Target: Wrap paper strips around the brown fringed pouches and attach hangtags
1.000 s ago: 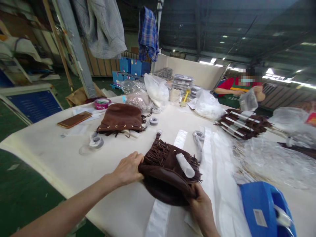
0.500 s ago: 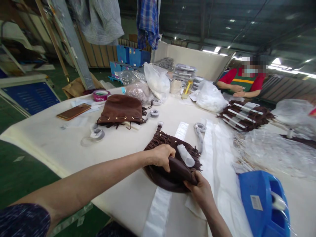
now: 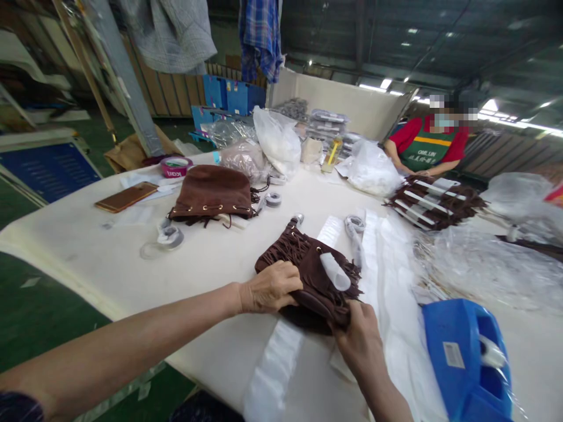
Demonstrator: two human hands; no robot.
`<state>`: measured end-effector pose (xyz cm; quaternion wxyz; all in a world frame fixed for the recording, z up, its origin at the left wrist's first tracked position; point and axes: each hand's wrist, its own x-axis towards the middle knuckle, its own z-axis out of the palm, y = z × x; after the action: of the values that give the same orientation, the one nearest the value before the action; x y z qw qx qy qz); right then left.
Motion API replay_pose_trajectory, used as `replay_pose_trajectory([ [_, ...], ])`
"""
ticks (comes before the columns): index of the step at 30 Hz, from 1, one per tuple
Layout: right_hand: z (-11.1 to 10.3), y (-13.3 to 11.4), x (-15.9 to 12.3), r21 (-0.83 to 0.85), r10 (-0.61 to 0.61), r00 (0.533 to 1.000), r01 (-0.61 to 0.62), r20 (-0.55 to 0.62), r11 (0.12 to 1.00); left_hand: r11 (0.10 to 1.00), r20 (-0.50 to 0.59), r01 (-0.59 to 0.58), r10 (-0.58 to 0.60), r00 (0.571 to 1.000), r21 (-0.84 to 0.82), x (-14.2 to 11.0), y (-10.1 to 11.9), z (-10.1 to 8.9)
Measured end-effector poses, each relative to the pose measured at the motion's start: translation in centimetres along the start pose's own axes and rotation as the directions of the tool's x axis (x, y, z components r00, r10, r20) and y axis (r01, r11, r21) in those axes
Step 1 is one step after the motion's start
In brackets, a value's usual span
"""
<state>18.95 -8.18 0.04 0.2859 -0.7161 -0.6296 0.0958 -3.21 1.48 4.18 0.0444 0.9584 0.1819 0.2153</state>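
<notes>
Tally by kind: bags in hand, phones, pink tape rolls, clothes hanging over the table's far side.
Bags in hand: 1 (dark brown bag, in left hand and right hand)
Phone: 1
Pink tape roll: 1
Hanging clothes: 2 (gray cloth, blue plaid cloth)
Total: 5

Open tabletop (image 3: 224, 252) separates fringed bag (image 3: 305, 264) from brown bag (image 3: 214, 189).

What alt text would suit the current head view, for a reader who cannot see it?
Two hands grip a fringed dark brown bag with a white roll on it, at a white table. Another brown bag lies farther back at left, and a blue container stands at lower right. Across the table, a person wears a green apron.
</notes>
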Motion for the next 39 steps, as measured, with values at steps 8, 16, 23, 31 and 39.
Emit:
replay_pose_trajectory([
  [8, -1.5, -5.8, 2.2, -0.239, -0.41, 0.912, 0.4, 0.008, 0.885, 0.992, -0.139, -0.102, 0.112, 0.984, 0.077, 2.1, -0.4, 2.1],
  [16, 0.1, -4.2, 4.8, 0.028, -0.265, 0.961, 0.264, 0.076, 0.964, 0.989, -0.142, -0.001, 0.022, 0.99, 0.147, -3.2, 1.0, 2.8],
  [23, -1.5, -4.9, 7.3, -0.181, -0.183, 0.957, 0.225, 0.223, 0.957, 0.99, 0.104, 0.054, -0.067, 0.992, 0.127, -1.1, 1.5, 4.7],
  [31, 0.0, -6.7, 8.6, -0.464, -0.254, 0.945, 0.323, 0.207, 0.825, 0.946, 0.143, 0.324, -0.323, 0.935, 0.021, -0.7, 1.7, 3.9],
  [39, 2.3, -3.7, 7.3, -0.47, -0.624, 0.781, 0.563, 0.031, 0.68, 0.806, 0.071, 0.574, -0.57, 0.819, -0.144, -1.0, 0.8, 5.2],
])
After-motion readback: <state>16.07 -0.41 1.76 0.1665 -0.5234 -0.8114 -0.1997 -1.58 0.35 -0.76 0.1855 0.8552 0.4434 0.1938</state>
